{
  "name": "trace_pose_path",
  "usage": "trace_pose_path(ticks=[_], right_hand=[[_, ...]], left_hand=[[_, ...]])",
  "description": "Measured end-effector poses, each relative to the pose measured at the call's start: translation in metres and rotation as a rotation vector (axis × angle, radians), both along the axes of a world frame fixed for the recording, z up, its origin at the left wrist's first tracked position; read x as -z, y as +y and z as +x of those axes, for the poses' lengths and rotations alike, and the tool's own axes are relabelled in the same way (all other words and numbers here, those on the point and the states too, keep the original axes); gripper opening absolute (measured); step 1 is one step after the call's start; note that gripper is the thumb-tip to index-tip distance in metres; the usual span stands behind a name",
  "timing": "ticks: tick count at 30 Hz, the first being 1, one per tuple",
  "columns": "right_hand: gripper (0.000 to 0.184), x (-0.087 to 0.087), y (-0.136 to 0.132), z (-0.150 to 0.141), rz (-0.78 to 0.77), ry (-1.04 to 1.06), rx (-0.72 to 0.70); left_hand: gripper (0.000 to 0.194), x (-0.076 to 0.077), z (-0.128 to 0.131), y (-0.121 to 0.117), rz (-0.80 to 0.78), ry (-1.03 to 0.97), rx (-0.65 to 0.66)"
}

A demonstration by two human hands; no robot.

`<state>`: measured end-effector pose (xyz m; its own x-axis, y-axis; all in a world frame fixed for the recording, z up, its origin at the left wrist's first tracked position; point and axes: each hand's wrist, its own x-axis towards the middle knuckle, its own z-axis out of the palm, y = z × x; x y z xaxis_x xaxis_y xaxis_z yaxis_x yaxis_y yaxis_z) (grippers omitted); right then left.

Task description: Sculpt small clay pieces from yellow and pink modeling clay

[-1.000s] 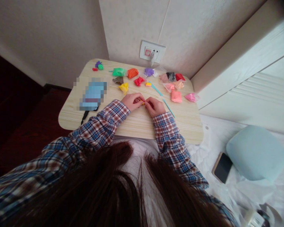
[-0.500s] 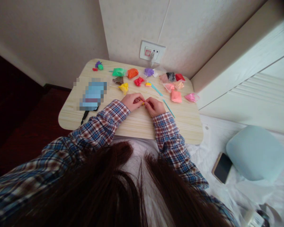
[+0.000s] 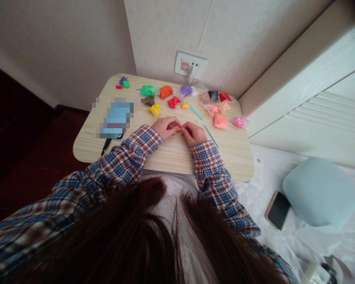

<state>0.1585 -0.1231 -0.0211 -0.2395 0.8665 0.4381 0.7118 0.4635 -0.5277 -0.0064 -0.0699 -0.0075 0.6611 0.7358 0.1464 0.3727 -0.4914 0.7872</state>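
Over the middle of the pale wooden table (image 3: 168,156), my left hand (image 3: 166,127) and my right hand (image 3: 194,133) meet fingertip to fingertip. Pinched between them is a small piece of yellow clay (image 3: 178,129), mostly hidden by the fingers. Just beyond the hands lie a yellow clay bag (image 3: 154,110), a red clay bag (image 3: 174,102) and a small yellow and pink clay shape (image 3: 185,105). A blue modelling tool (image 3: 195,111) rests behind my right hand, and a thin blue stick (image 3: 211,136) is to its right.
Several bagged clays, among them a green one (image 3: 148,90) and a salmon block (image 3: 220,120), line the far side. Small purple, green and red clay pieces (image 3: 124,83) sit at the far left corner. A blurred-out phone (image 3: 117,118) lies left; another phone (image 3: 278,210) is on the bed.
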Motion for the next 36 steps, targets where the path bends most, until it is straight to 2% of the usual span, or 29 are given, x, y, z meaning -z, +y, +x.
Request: trace_pose_path(ticks=[36], right_hand=[[0.029,0.0001,-0.0001,-0.0001,-0.058,-0.008,0.007]], left_hand=[[0.018,0.0015,-0.0004,0.0005,-0.009,-0.011,0.005]])
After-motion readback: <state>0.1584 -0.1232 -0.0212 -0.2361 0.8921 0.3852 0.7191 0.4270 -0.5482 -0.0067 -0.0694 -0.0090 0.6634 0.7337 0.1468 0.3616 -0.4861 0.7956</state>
